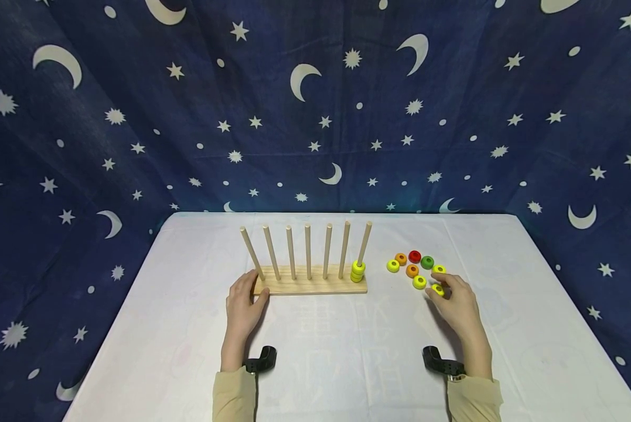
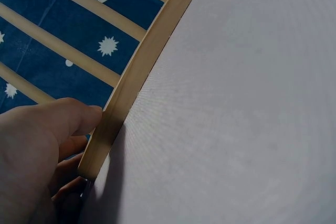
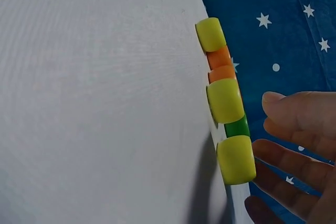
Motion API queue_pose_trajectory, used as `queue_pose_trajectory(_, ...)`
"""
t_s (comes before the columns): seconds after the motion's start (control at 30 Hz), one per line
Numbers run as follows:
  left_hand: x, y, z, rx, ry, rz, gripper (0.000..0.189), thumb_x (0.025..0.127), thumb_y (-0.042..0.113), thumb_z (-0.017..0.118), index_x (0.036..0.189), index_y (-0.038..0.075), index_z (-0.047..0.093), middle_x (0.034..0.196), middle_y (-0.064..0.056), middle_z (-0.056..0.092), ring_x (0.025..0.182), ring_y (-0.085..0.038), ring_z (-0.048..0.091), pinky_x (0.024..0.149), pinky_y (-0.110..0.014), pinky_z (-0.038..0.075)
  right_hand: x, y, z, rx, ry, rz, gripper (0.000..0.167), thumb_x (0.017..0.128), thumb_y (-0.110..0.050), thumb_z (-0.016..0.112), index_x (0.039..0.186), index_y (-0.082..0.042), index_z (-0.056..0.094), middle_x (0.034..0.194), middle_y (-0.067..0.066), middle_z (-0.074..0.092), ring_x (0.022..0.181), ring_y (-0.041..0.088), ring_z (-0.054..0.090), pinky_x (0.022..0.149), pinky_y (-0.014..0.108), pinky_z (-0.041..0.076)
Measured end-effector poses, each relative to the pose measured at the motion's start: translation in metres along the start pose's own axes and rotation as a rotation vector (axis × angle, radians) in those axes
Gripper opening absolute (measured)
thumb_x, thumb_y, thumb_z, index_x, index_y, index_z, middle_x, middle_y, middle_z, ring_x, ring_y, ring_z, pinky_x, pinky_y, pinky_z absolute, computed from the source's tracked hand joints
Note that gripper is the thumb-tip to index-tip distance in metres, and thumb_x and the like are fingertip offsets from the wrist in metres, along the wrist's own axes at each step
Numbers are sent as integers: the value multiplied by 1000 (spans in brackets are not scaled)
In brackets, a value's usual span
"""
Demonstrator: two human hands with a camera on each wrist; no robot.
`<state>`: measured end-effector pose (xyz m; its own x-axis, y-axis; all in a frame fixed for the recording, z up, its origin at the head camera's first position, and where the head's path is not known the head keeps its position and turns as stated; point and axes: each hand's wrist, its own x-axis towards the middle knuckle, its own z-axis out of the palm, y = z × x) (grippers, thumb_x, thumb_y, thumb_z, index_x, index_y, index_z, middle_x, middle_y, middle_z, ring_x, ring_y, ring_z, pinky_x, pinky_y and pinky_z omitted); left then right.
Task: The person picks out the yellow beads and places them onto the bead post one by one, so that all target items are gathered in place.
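Note:
A wooden peg rack (image 1: 310, 286) has several upright pegs on a flat base. Yellow beads (image 1: 357, 272) are stacked low on its rightmost peg. My left hand (image 1: 243, 302) grips the base's left end, its thumb on the front edge in the left wrist view. On the right, my right hand (image 1: 459, 305) hovers with thumb and fingers spread around the nearest yellow bead (image 1: 437, 289). In the right wrist view that yellow bead (image 3: 237, 161) sits on the table just beside the parted fingers, which hold nothing.
Left of the right hand lie a red bead (image 1: 414, 257), a green bead (image 1: 427, 262), two orange beads (image 1: 412, 271) and more yellow beads (image 1: 419, 282). They rest on a white-covered table (image 1: 336, 351). A dark blue star-and-moon cloth (image 1: 273, 99) hangs behind.

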<state>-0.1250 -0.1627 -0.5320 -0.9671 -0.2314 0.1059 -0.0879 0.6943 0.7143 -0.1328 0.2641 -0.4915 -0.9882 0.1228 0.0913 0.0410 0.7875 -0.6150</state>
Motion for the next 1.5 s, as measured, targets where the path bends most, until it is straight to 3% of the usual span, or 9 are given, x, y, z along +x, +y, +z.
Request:
queue_pose_trajectory(0.43, 1, 0, 1, -2, -3, 8, 54, 91, 21, 62, 142, 8, 46, 149, -14, 44, 142, -35, 29, 111, -55, 22, 0, 8, 3, -26, -65, 45, 44, 88, -11, 63, 129, 3, 54, 126, 29, 53, 117, 45, 49, 98, 58, 38)
queue_pose_trajectory(0.77, 1, 0, 1, 3, -10, 1, 55, 92, 22, 62, 142, 8, 46, 149, -14, 43, 142, -35, 29, 111, -55, 22, 0, 7, 6, -53, -52, 72, 40, 88, -5, 59, 127, 3, 55, 127, 29, 53, 122, 47, 44, 103, 59, 33)
queue_pose_trajectory(1.5, 0, 1, -1, 5, -3, -5, 54, 91, 22, 62, 141, 8, 47, 149, -15, 44, 142, -35, 30, 112, -56, 21, 0, 8, 6, -54, -34, 52, 37, 88, -4, 59, 124, 4, 57, 122, 28, 55, 118, 47, 47, 100, 59, 35)
